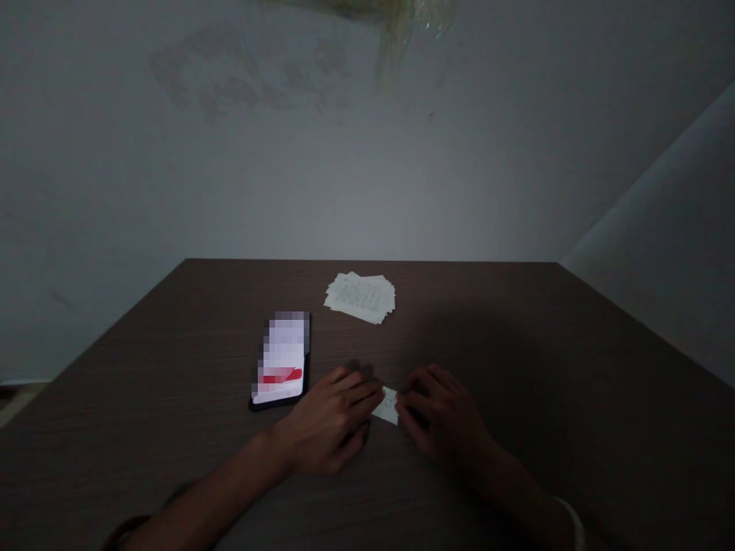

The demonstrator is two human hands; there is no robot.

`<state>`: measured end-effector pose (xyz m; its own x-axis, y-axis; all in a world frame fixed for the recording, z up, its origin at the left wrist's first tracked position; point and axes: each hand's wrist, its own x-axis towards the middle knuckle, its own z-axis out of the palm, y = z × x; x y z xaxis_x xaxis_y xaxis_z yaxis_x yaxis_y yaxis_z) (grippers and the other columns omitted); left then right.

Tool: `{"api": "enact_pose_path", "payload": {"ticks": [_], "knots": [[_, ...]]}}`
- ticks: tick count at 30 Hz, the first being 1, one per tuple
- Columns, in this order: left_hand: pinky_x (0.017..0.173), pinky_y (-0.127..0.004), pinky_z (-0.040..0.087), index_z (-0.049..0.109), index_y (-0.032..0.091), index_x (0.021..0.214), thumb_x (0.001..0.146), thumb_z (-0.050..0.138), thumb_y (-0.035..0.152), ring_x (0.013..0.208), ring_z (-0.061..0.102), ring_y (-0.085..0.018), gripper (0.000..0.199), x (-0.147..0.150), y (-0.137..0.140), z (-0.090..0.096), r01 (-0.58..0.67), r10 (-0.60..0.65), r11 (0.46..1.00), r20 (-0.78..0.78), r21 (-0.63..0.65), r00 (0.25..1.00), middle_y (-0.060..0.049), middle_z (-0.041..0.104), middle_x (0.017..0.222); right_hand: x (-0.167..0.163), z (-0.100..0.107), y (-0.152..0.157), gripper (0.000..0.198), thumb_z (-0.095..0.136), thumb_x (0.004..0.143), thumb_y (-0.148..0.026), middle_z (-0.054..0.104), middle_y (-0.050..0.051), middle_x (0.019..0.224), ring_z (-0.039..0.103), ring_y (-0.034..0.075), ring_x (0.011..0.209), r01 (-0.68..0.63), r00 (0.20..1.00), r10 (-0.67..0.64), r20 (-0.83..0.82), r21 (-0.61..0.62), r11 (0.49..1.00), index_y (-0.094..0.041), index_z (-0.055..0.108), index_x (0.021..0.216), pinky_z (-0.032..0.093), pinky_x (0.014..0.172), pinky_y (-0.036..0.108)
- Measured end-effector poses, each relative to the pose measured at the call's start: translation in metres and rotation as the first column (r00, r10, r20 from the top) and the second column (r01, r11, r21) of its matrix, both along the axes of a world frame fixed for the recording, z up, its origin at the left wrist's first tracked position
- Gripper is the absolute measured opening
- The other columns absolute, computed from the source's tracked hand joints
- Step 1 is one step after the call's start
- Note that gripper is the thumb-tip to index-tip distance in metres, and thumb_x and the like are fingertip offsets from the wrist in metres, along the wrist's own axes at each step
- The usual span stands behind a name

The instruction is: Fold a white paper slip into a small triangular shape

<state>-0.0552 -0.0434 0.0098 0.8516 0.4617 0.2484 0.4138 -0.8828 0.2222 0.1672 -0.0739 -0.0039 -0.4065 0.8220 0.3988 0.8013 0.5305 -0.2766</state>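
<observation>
A small white slip of paper [387, 405] with dark marks on it is on the dark wooden table, between my two hands. My left hand [336, 417] comes in from the lower left, its fingers together and their tips on the left end of the paper. From the other side, my right hand [441, 409] curls its fingers and thumb at the paper's right edge. Both hands cover the ends of the slip, so only its middle shows.
Beyond my hands lies an uneven stack of printed paper slips [363, 297]. A phone [281, 360] with a lit, partly blurred screen lies left of my left hand. The table [172, 344] reaches back to a grey, stained wall [367, 176].
</observation>
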Motion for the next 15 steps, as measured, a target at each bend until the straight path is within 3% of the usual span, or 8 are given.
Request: {"api": "enact_pose_path", "payload": {"ticks": [9, 15], "knots": [[0.09, -0.044, 0.038, 0.061, 0.017, 0.118, 0.083, 0.049, 0.02, 0.108, 0.053, -0.028, 0.037, -0.0007, 0.0014, 0.0026, 0.049, -0.049, 0.998, 0.006, 0.035, 0.999, -0.01, 0.058, 0.125, -0.0059, -0.0103, 0.0096, 0.016, 0.066, 0.083, -0.024, 0.06, 0.005, 0.083, 0.052, 0.02, 0.083, 0.086, 0.995, -0.084, -0.063, 0.035, 0.996, -0.02, 0.065, 0.068, 0.045, 0.074, 0.033], [0.091, -0.046, 0.038, 0.063, 0.019, 0.115, 0.081, 0.051, 0.018, 0.11, 0.052, -0.029, 0.035, -0.0017, 0.0031, 0.0036, 0.062, -0.061, 0.998, 0.032, -0.019, 0.998, -0.011, 0.058, 0.125, -0.0063, -0.0086, 0.0101, 0.016, 0.067, 0.083, -0.025, 0.059, 0.004, 0.078, 0.053, 0.02, 0.08, 0.095, 0.994, -0.093, -0.057, 0.028, 0.995, -0.021, 0.064, 0.068, 0.046, 0.072, 0.032]]}}
